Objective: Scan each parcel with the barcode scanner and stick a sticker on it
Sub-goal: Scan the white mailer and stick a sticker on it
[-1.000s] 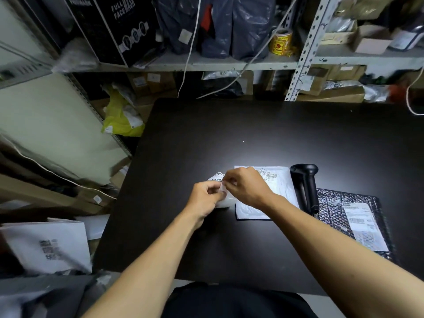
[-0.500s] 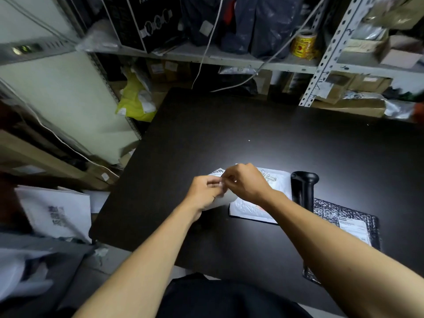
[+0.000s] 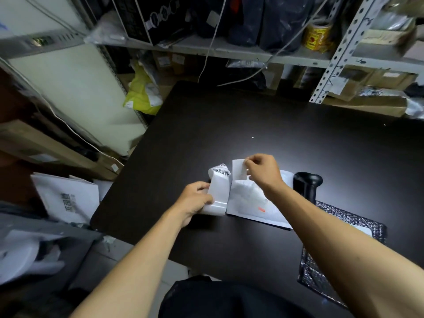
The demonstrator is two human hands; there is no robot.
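Cluttered stockroom, black table (image 3: 263, 120) under metal shelves (image 3: 229, 50). Right hand (image 3: 263, 173): thumb and forefinger pinch one white sticker (image 3: 239, 169), lifted clear above the white parcel (image 3: 250, 203), other fingers curled. Left hand (image 3: 195, 200): fingers wrapped round the sticker roll (image 3: 219, 191), its printed strip curling up at the top, roll touching the parcel's left edge. White parcel lies flat on the table between the two hands, with a small orange mark on it. Scanner (image 3: 307, 184) lies on the table just right of the right wrist, untouched. Dark speckled parcel (image 3: 339, 244) sits near the table's right front edge, partly under the right forearm. Yellow bag (image 3: 140, 95) on the floor beyond the table's left corner; white mailers (image 3: 66, 198) piled at left.
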